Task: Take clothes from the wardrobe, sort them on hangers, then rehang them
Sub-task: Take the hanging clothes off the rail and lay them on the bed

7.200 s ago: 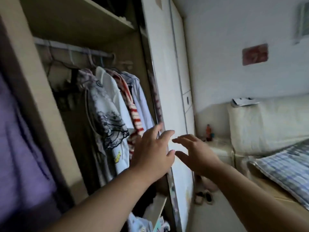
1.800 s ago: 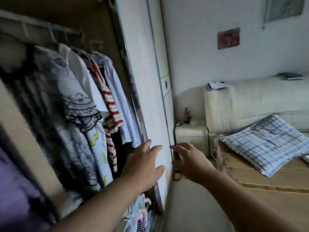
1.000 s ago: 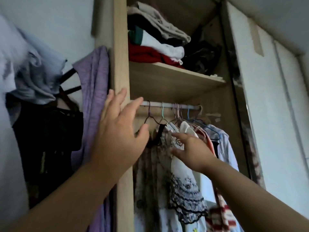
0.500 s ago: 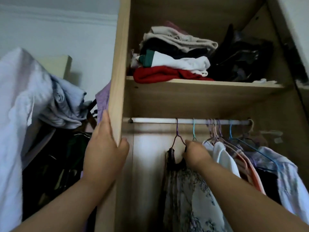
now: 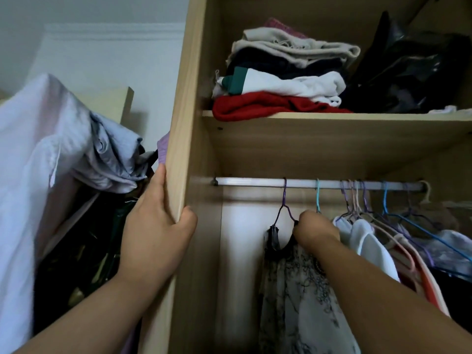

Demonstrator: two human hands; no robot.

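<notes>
The open wardrobe has a white rail [image 5: 255, 182] with several wire hangers. At the left end hangs a purple hanger [image 5: 284, 200] carrying a grey patterned dress [image 5: 296, 290] with black straps. My right hand [image 5: 315, 229] is closed at the dress's right shoulder, on the purple hanger's arm. A teal hanger hook [image 5: 317, 194] rises just behind that hand. My left hand [image 5: 155, 226] grips the wardrobe's wooden side panel [image 5: 182, 123], thumb inside, fingers outside. To the right hang a white garment [image 5: 365, 238], pink and orange clothes and a blue hanger [image 5: 408, 221].
The shelf [image 5: 332, 123] above the rail holds a folded stack of red, white, dark and beige clothes [image 5: 281, 80] and a black plastic bag [image 5: 408, 67]. Outside the wardrobe at the left hang a pale lilac cloth [image 5: 38, 175] and dark garments [image 5: 84, 238].
My view swung from the bed side up to the rail. My left hand took hold of the side panel, and my right hand closed at the dress's hanger.
</notes>
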